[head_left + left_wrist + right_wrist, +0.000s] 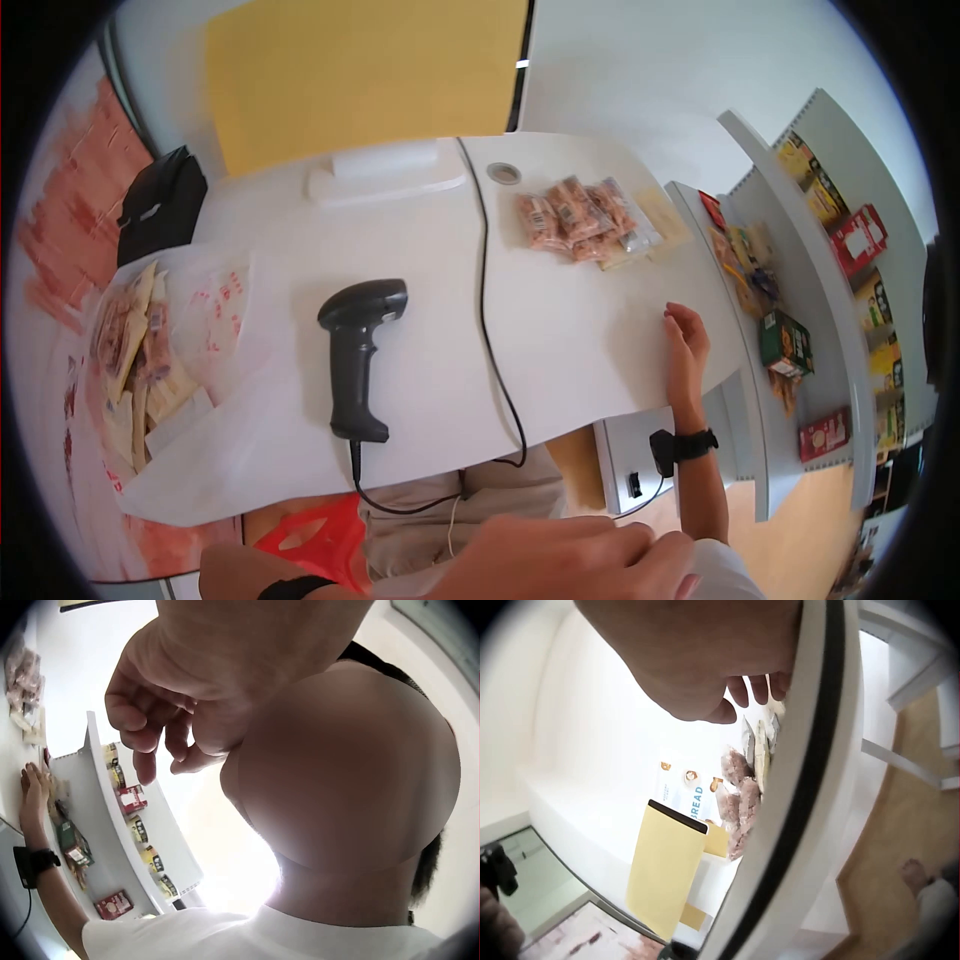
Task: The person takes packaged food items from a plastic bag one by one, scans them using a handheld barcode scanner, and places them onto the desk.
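My right hand (686, 340) rests on the right edge of the white table (580, 340), its fingers lying loosely on the top and holding nothing. In the right wrist view the hand (705, 667) sits against the table rim, with a pile of snack packets (739, 795) further along. That pile (585, 220) lies at the far right of the table. My left hand (570, 555) is low, close to my body, off the table. Its fingers (154, 720) hang loosely curled around nothing. A black barcode scanner (358, 350) lies mid-table, untouched, its cable (487, 300) running across the top.
A clear plastic bag (150, 340) with several snack packs lies at the table's left. A white block (385, 175) sits at the back. A black device (160, 205) stands far left. A shelf rack (800, 260) of boxed goods stands right of the table. A red stool (320, 540) is below.
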Demonstrator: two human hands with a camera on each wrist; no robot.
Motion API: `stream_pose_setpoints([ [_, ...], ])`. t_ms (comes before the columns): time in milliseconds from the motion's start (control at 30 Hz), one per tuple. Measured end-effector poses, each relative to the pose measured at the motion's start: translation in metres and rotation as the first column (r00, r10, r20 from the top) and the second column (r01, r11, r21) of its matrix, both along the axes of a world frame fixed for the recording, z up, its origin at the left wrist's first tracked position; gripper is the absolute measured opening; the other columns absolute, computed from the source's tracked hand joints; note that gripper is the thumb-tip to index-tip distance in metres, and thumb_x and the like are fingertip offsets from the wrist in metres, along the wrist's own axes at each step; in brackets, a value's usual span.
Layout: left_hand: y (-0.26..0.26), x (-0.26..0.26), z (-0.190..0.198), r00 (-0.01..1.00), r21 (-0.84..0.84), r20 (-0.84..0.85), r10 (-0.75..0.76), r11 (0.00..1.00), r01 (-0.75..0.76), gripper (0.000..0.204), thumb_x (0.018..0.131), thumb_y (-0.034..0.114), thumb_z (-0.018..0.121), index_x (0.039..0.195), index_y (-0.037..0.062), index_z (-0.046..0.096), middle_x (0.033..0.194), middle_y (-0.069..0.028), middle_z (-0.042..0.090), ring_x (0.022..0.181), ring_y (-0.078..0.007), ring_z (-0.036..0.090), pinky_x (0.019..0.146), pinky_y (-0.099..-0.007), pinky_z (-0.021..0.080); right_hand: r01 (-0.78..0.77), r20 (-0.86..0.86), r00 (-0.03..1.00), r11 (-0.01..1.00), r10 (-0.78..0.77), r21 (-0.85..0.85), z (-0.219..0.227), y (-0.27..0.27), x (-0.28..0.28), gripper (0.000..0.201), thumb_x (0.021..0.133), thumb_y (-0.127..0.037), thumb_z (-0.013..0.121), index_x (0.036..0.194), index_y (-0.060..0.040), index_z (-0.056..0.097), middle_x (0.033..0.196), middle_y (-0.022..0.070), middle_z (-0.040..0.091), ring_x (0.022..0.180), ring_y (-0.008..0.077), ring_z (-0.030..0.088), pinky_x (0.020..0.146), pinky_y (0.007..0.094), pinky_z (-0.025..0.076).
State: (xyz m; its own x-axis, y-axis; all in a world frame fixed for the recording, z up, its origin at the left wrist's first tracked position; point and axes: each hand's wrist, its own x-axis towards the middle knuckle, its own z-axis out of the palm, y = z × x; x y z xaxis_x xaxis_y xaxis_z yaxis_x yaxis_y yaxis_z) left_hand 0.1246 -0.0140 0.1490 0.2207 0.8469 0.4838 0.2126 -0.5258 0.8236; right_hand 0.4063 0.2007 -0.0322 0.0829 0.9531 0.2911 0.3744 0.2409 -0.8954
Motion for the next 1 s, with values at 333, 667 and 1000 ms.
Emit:
stream_pose_setpoints([
  [333,0.005,0.001,0.001,0.876,-0.111,-0.398,-0.272,0.962,0.249,0.014,0.071,0.009,0.065,0.068,0.0004,0.053,0.046,-0.0084,0.042,0.037,-0.0188,0.044,0.036,-0.0336,0.032,-0.020,-0.021,1.000,1.000,0.019,-0.024,-0.011,0.007,0.008,0.025,0.094,-0.016,0.058,0.111,0.0015,0.061,0.094,0.0034,0.063,0.086,0.0091,0.056,0.076,0.0234,0.045],
  [667,-0.014,-0.018,-0.026,0.936,0.214,-0.010,0.352,0.915,-0.342,0.025,0.082,0.016,0.064,0.067,0.0063,0.047,0.057,-0.0057,0.054,0.038,-0.0156,0.043,0.036,-0.0300,0.034,0.010,0.045,0.999,1.000,-0.009,-0.021,-0.011,0.008,0.004,0.025,0.094,-0.019,0.060,0.108,0.0009,0.065,0.098,0.0028,0.065,0.091,0.0088,0.056,0.081,0.0228,0.044],
  [1000,-0.014,-0.018,-0.006,0.885,0.157,0.187,0.426,0.877,-0.455,0.038,0.092,0.025,0.057,0.063,0.0065,0.042,0.055,-0.0082,0.055,0.038,-0.0148,0.043,0.034,-0.0299,0.032,0.021,0.052,0.998,0.998,-0.018,-0.055,-0.006,0.002,0.008,0.024,0.094,-0.018,0.059,0.105,0.0015,0.066,0.106,0.0057,0.066,0.098,0.0120,0.058,0.088,0.0244,0.042],
])
